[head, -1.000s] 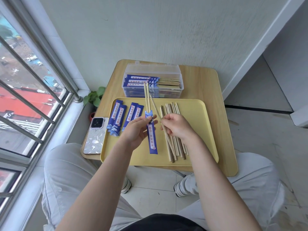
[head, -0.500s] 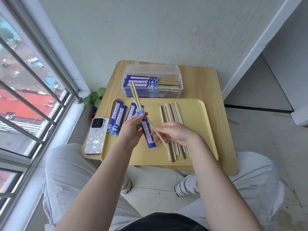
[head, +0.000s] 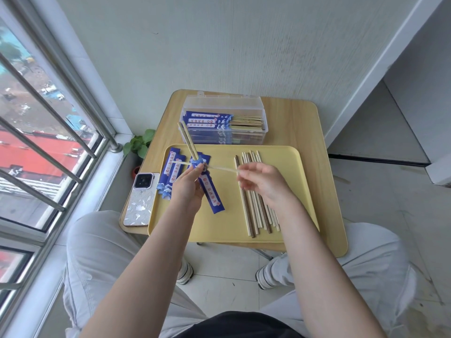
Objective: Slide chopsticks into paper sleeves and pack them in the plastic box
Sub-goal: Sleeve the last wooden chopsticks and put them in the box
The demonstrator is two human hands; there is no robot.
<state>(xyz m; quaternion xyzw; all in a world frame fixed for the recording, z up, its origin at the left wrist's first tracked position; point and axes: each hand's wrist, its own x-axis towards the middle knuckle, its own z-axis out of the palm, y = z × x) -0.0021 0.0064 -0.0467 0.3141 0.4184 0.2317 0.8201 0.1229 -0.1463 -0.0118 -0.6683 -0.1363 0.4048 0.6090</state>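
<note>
My left hand (head: 189, 185) grips a blue paper sleeve (head: 211, 195) near its mouth, above the yellow tray (head: 300, 181). Two chopsticks (head: 187, 140) stick out of the sleeve's top, leaning up and left. My right hand (head: 264, 184) pinches a single blurred chopstick (head: 223, 168) that lies almost level, crossing the sleeve's mouth toward the left. Several loose chopsticks (head: 253, 211) lie on the tray's right half, partly under my right wrist. Empty blue sleeves (head: 172, 170) lie on the tray's left side. The clear plastic box (head: 264, 118) behind the tray holds several sleeved pairs.
A small wooden table (head: 310, 132) carries everything. A phone (head: 140, 203) lies at its left edge beside the tray. A green plant (head: 140, 143) sits below by the barred window (head: 48, 147). My knees are under the table's front edge.
My left hand has tilted the sleeve and its chopsticks leftward. My right hand has lifted and swung the single chopstick from pointing down-right to nearly level across the sleeve's mouth.
</note>
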